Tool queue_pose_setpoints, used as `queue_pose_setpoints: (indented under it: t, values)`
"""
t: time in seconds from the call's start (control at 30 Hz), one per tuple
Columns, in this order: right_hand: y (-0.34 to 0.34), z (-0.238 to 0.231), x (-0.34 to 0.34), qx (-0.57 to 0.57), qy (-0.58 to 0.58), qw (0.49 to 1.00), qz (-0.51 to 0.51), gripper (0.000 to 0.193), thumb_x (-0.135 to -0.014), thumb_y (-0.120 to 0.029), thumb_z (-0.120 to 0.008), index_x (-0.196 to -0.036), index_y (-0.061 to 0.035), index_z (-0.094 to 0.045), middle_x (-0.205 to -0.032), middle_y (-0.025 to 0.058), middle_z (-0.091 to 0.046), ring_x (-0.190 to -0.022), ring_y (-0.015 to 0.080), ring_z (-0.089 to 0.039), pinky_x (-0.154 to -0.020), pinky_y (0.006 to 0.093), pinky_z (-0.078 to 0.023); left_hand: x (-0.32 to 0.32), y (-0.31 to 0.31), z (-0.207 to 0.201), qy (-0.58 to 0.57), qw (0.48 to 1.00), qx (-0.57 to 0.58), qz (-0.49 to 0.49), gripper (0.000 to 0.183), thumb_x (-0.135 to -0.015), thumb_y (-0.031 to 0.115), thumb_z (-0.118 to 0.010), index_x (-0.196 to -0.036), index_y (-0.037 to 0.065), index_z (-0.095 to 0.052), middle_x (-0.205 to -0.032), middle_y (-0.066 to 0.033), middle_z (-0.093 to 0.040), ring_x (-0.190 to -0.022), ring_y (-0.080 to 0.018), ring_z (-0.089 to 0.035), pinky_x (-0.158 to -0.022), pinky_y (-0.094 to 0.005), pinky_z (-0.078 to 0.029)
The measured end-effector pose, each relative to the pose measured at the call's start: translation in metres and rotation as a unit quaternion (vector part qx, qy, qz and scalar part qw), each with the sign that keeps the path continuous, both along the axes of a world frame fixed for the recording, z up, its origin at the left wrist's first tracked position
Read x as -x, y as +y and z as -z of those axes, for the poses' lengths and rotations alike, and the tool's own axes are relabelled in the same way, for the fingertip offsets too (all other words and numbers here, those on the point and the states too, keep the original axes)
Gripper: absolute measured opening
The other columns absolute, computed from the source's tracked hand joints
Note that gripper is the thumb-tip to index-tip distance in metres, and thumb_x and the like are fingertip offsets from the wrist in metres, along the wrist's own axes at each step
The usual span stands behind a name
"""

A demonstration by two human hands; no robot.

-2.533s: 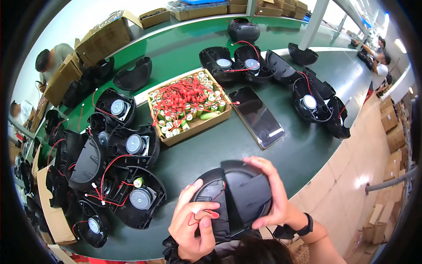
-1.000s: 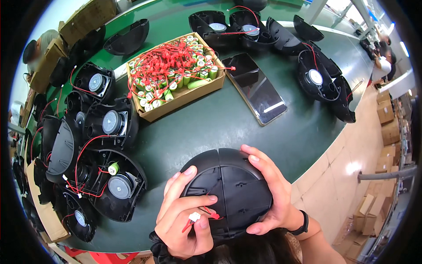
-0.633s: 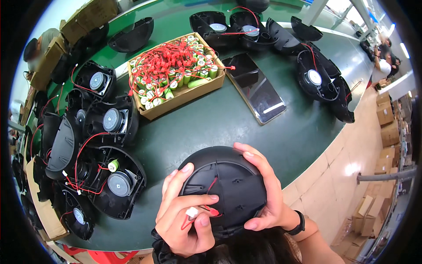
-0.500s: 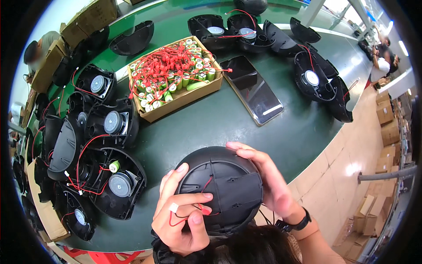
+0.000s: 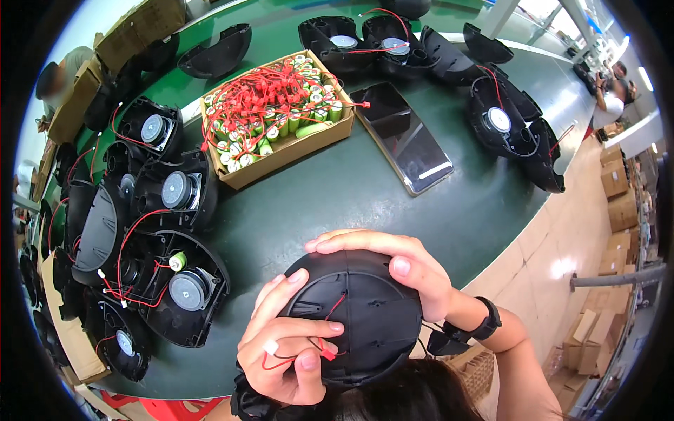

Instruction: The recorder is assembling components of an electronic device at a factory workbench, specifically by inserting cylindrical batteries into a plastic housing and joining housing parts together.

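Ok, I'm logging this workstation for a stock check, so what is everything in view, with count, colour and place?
Round shell: one, black, near table edge, held in both hands.
Thin wires: red, with a white connector, at the left fingers.
Cardboard box: one, brown, table centre, full of green-and-white cylindrical cells with red leads.
Flat tray: one, dark and glossy, right of the box.
Open speaker shells: many, black with grey round drivers and red wires, stacked left; more at the far side and right.
Table: green.
Cartons: brown, on the floor at right.
Wrist strap: black, right wrist.
Left hand: pinching the wires against the shell.
Right hand: cupped over the shell's top.
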State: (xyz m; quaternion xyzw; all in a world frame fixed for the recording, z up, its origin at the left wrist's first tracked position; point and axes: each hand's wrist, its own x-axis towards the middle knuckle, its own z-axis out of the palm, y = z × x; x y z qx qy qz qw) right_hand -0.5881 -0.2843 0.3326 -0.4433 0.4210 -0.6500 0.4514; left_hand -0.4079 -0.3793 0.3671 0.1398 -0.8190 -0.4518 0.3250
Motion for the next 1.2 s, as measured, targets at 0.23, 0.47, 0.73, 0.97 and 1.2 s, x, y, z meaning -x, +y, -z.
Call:
queue_pose_setpoints:
  t: [0.23, 0.47, 0.73, 0.97, 1.2]
  values:
    - [0.002, 0.003, -0.009, 0.018, 0.009, 0.999, 0.044, 0.06, -0.093, -0.039, -0.037, -0.127, 0.0085, -0.05, -0.131, 0.021, -0.052, -0.125, 0.0303, -0.047, -0.107, 0.0389, -0.032, 0.003, -0.007, -0.001, 0.027, 1.0, -0.007, 0.008, 0.038, -0.094, 0.016, -0.045, -0.059, 0.005, -0.054, -0.077, -0.005, -0.069, -0.111, -0.0421, -0.059, -0.099, -0.0545, -0.037]
    - [-0.008, 0.003, 0.019, 0.003, -0.087, 0.992, -0.094, 0.061, -0.094, -0.047, -0.037, -0.125, 0.0051, -0.049, -0.136, 0.0177, -0.045, -0.126, 0.0259, -0.044, -0.108, 0.0374, -0.03, 0.005, -0.019, 0.004, 0.061, 0.995, 0.002, 0.08, 0.029, -0.09, 0.012, -0.049, -0.062, 0.005, -0.056, -0.078, -0.0083, -0.07, -0.109, -0.0427, -0.06, -0.097, -0.055, -0.039]
    - [-0.022, -0.008, 0.005, -0.031, -0.035, 0.994, -0.097, 0.054, -0.091, -0.039, -0.04, -0.11, 0.0085, -0.058, -0.119, 0.0278, -0.058, -0.118, 0.0345, -0.053, -0.105, 0.0438, -0.036, 0.001, -0.015, 0.004, 0.092, 0.991, -0.013, 0.096, 0.033, -0.092, 0.016, -0.05, -0.063, 0.001, -0.057, -0.076, -0.0101, -0.068, -0.106, -0.0415, -0.061, -0.093, -0.0551, -0.042]
    - [-0.015, -0.008, 0.0, -0.03, -0.069, 0.995, -0.059, 0.045, -0.092, -0.03, -0.045, -0.112, 0.0076, -0.057, -0.121, 0.0262, -0.057, -0.118, 0.0321, -0.053, -0.105, 0.0419, -0.037, 0.005, -0.025, 0.005, 0.092, 0.989, 0.016, 0.113, 0.03, -0.09, 0.015, -0.052, -0.064, 0.002, -0.059, -0.087, -0.0137, -0.069, -0.107, -0.042, -0.06, -0.092, -0.0501, -0.044]
    - [-0.005, -0.02, 0.017, -0.088, -0.158, 0.979, 0.093, 0.056, -0.093, -0.036, -0.035, -0.119, 0.0097, -0.052, -0.123, 0.0237, -0.057, -0.111, 0.0302, -0.058, -0.102, 0.0403, -0.041, -0.028, -0.015, 0.01, 0.15, 0.989, -0.005, -0.016, 0.037, -0.076, 0.032, -0.069, -0.098, 0.003, -0.064, -0.117, -0.0231, -0.057, -0.113, -0.0384, -0.054, -0.096, -0.0488, -0.042]
